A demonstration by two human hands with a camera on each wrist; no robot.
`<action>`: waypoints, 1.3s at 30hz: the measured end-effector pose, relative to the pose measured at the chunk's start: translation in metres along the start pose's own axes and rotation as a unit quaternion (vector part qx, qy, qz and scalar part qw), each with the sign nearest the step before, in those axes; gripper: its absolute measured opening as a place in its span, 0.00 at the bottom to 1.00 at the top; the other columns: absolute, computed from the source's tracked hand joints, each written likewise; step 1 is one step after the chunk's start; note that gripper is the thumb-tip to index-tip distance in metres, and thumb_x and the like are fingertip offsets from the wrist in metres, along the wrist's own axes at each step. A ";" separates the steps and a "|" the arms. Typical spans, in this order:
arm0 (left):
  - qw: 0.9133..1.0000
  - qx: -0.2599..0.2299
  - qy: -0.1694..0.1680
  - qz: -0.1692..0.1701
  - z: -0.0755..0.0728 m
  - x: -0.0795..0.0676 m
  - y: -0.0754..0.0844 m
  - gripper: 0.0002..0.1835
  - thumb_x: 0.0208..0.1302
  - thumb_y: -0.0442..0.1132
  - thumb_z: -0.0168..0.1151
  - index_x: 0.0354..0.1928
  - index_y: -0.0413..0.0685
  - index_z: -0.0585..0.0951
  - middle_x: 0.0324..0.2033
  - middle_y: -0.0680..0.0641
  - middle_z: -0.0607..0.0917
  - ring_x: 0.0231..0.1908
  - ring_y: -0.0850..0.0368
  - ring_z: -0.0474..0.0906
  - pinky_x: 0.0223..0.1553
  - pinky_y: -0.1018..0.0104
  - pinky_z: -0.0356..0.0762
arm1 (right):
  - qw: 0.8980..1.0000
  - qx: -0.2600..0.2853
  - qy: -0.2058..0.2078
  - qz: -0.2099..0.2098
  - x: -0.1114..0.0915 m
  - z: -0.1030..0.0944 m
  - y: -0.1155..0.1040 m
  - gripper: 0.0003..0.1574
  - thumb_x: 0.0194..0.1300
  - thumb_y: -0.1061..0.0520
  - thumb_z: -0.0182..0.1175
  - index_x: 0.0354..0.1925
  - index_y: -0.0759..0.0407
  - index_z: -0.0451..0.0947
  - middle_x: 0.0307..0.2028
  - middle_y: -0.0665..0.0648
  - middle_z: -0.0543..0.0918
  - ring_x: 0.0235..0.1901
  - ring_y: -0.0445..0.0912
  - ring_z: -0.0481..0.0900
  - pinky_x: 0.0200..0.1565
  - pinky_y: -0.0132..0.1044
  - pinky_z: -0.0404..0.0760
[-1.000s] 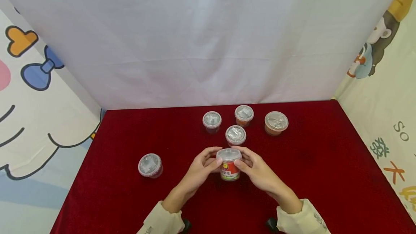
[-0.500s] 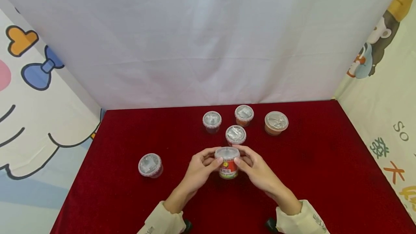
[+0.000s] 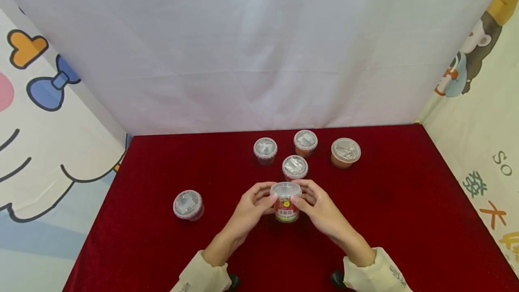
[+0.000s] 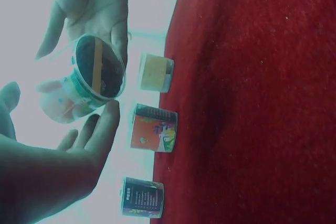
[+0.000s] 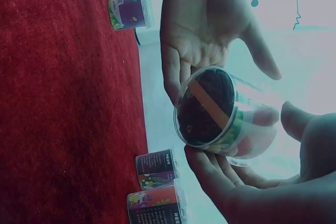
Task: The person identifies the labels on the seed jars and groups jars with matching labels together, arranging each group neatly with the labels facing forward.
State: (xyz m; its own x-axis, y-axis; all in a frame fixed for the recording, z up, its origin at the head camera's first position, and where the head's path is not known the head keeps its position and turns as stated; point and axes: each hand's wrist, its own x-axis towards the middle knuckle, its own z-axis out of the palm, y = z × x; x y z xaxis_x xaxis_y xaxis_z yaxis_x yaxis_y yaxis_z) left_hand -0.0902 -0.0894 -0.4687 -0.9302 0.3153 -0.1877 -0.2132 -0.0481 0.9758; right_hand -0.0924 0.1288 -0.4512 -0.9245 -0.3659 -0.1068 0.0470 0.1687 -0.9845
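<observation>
Both hands grip one clear cup: the left hand and the right hand each pinch it, thumb on the near side, fingers curled round the flank. We find it lifted off the cloth, centred before the person, just on the near side of another cup.

Appearance: transparent plastic wall, translucent lid, red label with a yellow flower and white characters, green band low down. Through the base, both wrist views give us dark contents crossed by a tan strip.

Orientation: lid up, base toward the cloth, label facing the wearer. We read the long axis as near upright; we cannot tell the exact tilt.

Surface: deep red cloth with a soft nap. We count five other lidded cups standing on it, four beyond the hands and one off to the left.

Room: white curtain behind; cartoon-printed left panel; pale right panel bearing a figure and lettering.
</observation>
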 end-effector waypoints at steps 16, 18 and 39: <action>0.998 0.038 0.045 0.007 0.004 0.000 0.002 0.24 0.72 0.36 0.70 0.66 0.35 0.77 0.55 0.37 0.86 0.49 0.55 0.84 0.47 0.68 0.81 | 1.000 -0.008 0.004 -0.003 0.001 0.004 0.001 0.31 0.80 0.61 0.58 0.74 0.70 0.65 0.60 0.70 0.78 0.59 0.55 0.82 0.52 0.32 0.81; 0.998 0.045 0.046 0.007 0.005 0.000 0.002 0.25 0.72 0.37 0.70 0.65 0.36 0.77 0.55 0.38 0.86 0.49 0.54 0.84 0.47 0.67 0.80 | 1.000 -0.008 0.004 -0.007 0.001 0.004 0.002 0.30 0.80 0.62 0.58 0.74 0.71 0.65 0.60 0.70 0.79 0.58 0.55 0.82 0.51 0.31 0.81; 0.998 0.060 -0.005 0.002 -0.014 -0.010 0.025 0.25 0.76 0.38 0.65 0.68 0.31 0.75 0.55 0.35 0.83 0.49 0.54 0.86 0.48 0.61 0.88 | 0.998 -0.026 -0.028 -0.041 0.006 0.006 -0.010 0.28 0.80 0.62 0.59 0.71 0.71 0.68 0.60 0.69 0.80 0.57 0.55 0.83 0.52 0.32 0.82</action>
State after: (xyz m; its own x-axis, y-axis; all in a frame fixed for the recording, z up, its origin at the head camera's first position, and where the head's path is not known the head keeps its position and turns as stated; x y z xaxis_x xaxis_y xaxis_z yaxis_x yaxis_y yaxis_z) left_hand -0.0900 -0.1071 -0.4441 -0.9278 0.3254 -0.1826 -0.1713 0.0633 0.9832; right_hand -0.0958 0.1192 -0.4432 -0.9017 -0.4309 -0.0362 -0.0483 0.1835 -0.9818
